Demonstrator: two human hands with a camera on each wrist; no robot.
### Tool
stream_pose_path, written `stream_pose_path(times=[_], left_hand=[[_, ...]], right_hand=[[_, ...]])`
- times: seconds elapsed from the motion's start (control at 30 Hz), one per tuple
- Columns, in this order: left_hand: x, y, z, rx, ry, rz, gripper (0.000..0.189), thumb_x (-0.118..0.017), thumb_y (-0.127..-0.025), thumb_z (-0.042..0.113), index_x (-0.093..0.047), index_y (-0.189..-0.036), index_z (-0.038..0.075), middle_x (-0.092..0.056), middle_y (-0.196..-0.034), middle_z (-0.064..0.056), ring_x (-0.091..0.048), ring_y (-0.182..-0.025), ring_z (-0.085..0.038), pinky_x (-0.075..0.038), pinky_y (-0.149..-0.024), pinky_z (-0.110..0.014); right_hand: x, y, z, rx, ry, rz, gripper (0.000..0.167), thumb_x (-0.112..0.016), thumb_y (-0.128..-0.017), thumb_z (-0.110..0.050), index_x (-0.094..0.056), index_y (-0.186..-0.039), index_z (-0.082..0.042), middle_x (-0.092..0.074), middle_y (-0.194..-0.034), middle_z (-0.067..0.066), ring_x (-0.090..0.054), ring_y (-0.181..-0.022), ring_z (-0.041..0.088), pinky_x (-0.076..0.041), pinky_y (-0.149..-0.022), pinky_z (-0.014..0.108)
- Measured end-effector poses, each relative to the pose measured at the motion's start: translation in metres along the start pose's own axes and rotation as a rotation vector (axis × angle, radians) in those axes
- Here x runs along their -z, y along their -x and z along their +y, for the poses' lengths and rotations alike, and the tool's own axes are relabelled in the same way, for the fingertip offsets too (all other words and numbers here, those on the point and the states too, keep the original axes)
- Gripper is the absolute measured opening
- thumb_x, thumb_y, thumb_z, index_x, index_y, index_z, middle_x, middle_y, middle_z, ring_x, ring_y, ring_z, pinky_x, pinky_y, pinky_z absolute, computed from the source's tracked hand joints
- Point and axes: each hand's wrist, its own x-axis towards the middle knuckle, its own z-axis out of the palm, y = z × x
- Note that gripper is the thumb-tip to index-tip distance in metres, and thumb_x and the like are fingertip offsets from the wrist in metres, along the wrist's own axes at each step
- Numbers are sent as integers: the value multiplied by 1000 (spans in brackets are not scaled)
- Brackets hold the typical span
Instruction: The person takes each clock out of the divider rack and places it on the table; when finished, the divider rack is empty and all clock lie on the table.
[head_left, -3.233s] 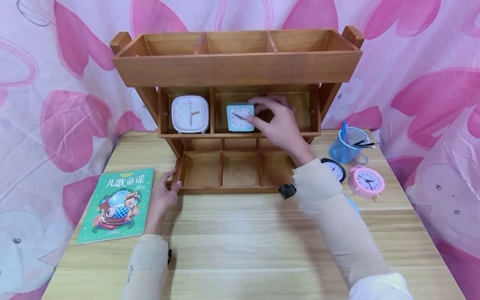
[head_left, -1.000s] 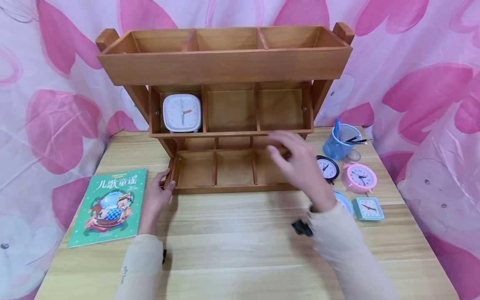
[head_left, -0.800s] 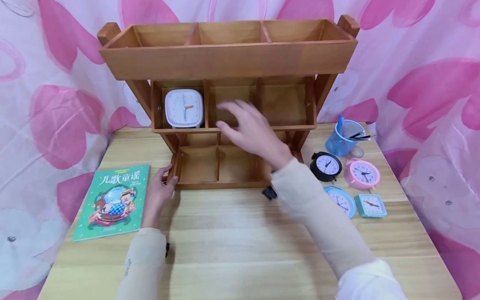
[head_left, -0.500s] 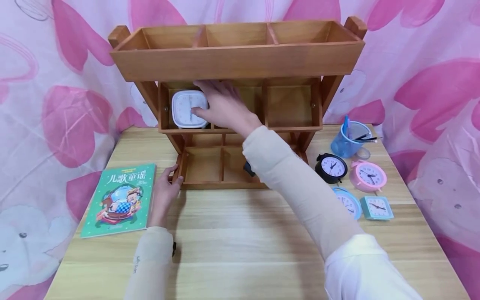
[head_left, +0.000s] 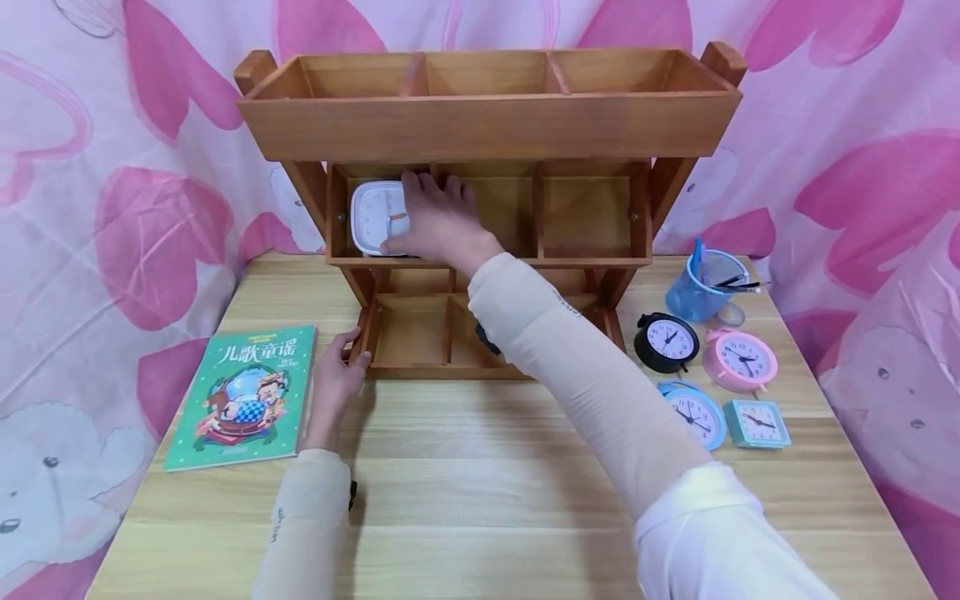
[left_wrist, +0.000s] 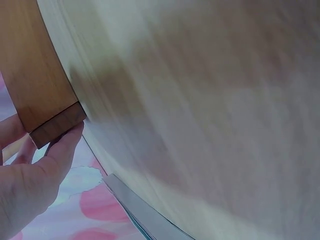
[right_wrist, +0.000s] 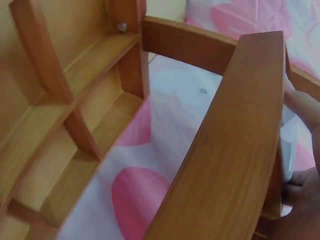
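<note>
A white square alarm clock (head_left: 372,218) stands in the left compartment of the middle tier of a brown wooden shelf (head_left: 487,129). My right hand (head_left: 442,218) grips its right side, the thumb low near its front and the fingers near its upper edge. Part of the dial is hidden by the hand. In the right wrist view, only a sliver of the clock (right_wrist: 288,150) shows beside the hand (right_wrist: 302,200), behind a shelf board. My left hand (head_left: 335,379) holds the left end of the shelf's bottom tier, thumb and fingers around the board's end (left_wrist: 59,125).
On the table's right stand a black alarm clock (head_left: 667,342), a pink one (head_left: 741,360), a round blue one (head_left: 693,417) and a small teal square one (head_left: 756,423). Behind them is a blue pen cup (head_left: 697,292). A green book (head_left: 242,396) lies at left.
The teal clock has gone from the middle compartment to the table's right side. My right hand has since swung back left to the white clock. My left hand stays on the shelf.
</note>
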Motion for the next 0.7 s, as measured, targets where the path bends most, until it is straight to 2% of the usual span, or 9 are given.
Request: stream_pose_path(times=[0.17,0.27,0.37,0.5,0.6,0.7], left_hand=[[-3,0,-1,0,10,-7,50,-52,-102,11,-41,-151,12,-46,-145,-28,-51,-127,-40,-51,-98,-50],[-5,1,-2,-2,18,-6,50,-53,-101,10,-42,-151,12,-47,-144,-29,-51,-127,-40,-51,-97,-49],[-5,2,0,-4,22,0,50,-53,-101,10,-43,-150,12,-49,-141,-30,-53,-125,-39,-51,-96,-48],[-5,4,2,-11,16,10,50,-53,-101,10,-43,-150,13,-54,-135,-30,-56,-120,-38,-52,-91,-44],[-4,5,3,-17,13,15,50,-53,-101,10,-44,-150,13,-57,-132,-29,-58,-117,-37,-52,-86,-41],[-4,5,2,-18,18,12,50,-54,-101,10,-44,-150,13,-58,-131,-30,-58,-116,-36,-52,-84,-38]], right_hand=[[-3,0,-2,-13,-61,19,100,-74,-77,-63,-26,-152,-16,-33,-148,5,-34,-125,35,-28,-106,47],[-4,4,1,3,-115,19,97,-74,-81,-58,-24,-154,-19,-29,-153,6,-32,-129,36,-27,-109,50],[-4,9,6,44,-183,42,81,-69,-89,-51,-27,-152,-23,-38,-149,4,-36,-128,34,-29,-107,51],[-3,13,13,110,-280,86,57,-61,-96,-43,-35,-146,-29,-53,-132,0,-43,-121,30,-32,-100,49],[-4,14,17,116,-372,109,53,-63,-96,-40,-41,-143,-29,-58,-128,-2,-46,-120,26,-32,-99,45],[-5,15,20,90,-485,144,54,-67,-94,-40,-45,-142,-29,-59,-131,-4,-49,-120,22,-31,-100,44]])
